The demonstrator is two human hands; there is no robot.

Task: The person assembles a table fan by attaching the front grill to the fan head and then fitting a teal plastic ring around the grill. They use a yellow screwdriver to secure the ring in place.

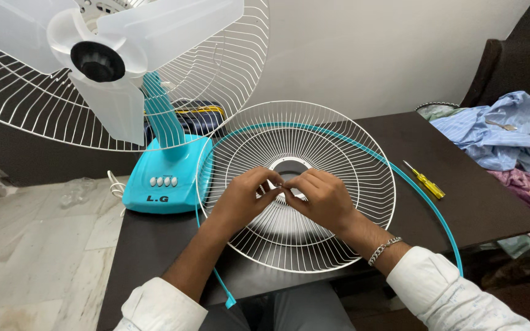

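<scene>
Both hands, left hand (243, 197) and right hand (321, 197), meet fingertips pinched together at the hub of the white wire fan guard (363, 184) (what they pinch is hidden), yellow screwdriver (424, 180) lying right.

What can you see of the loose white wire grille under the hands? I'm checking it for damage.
The loose grille is a round white wire dome: thin radial spokes, ring wires and an open centre hub. It lies flat on the dark table, no bends visible. Both hands, left hand and right hand, rest on it near the hub. A turquoise rim band curves around it.
</scene>
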